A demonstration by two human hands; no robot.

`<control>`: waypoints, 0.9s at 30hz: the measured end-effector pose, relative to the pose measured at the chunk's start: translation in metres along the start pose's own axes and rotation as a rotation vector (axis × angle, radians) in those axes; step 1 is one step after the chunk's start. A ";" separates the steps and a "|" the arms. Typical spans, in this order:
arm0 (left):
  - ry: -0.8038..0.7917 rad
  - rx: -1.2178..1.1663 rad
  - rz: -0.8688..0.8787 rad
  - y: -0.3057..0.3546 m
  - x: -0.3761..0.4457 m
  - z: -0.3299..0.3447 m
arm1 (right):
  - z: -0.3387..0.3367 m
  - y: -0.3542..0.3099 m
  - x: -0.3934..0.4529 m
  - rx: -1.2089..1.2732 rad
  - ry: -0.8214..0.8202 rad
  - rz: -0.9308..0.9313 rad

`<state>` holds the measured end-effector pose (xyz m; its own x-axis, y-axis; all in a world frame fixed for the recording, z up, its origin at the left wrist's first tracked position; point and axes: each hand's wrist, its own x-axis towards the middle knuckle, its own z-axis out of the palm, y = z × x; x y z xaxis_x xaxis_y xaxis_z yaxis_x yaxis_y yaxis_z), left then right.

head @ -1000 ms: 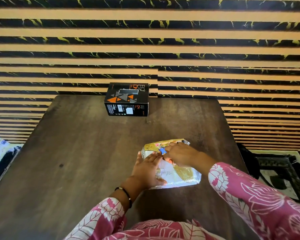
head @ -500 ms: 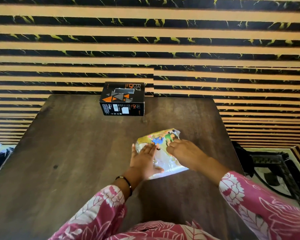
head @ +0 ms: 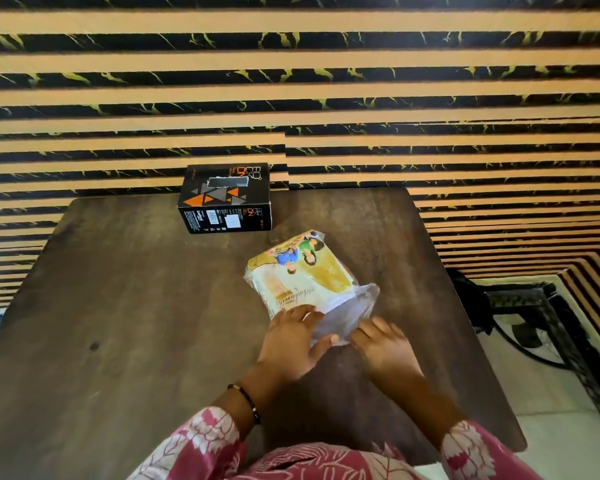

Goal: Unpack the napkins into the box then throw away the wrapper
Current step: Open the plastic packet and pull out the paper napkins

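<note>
From my head camera, the napkin pack (head: pixel 300 275) lies flat on the dark wooden surface (head: pixel 118 306), a little right of centre and just in front of the black box (head: pixel 226 199), not touching it. My left hand (head: pixel 291 341) rests spread on the pack's near corner, thumb pressing the loose clear flap; my right hand (head: pixel 383 344) sits beside that flap with its fingers (head: pixel 378 325) curled loosely at the film's edge. Whether they actually pinch the plastic I cannot tell; neither hand is clenched around anything. I judge the pack light and soft: a squat, pillowy block of folded paper that would give under pressure, sheathed in thin, glossy wrapper (head: pixel 347 310) that looks slippery and crinkles into bright folds at the near end. That slack, empty tail of film is where I would take hold to tear it, steadying the printed yellow-and-white body with the other palm. The napkins themselves should come out as a floppy stack, best lifted from both sides. The box is stiff printed card, sharp-edged, with a narrow slot on top. The surface is matt, scuffed, grainy wood; behind stands a wall of tan and black marbled stripes.
</note>
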<state>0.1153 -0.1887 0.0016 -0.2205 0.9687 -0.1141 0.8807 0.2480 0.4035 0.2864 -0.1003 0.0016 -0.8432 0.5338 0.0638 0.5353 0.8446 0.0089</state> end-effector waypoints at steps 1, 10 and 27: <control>0.006 -0.005 -0.012 0.002 -0.003 0.002 | 0.005 -0.001 -0.007 -0.005 -0.017 0.019; -0.060 0.019 -0.021 0.010 -0.008 -0.012 | 0.019 -0.012 -0.050 0.165 -0.345 0.168; -0.109 -0.001 -0.030 0.026 -0.013 -0.016 | -0.013 -0.026 0.018 1.584 0.063 0.803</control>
<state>0.1344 -0.1949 0.0284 -0.1995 0.9539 -0.2242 0.8743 0.2766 0.3989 0.2577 -0.1129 0.0155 -0.3993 0.8263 -0.3972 0.1883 -0.3501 -0.9176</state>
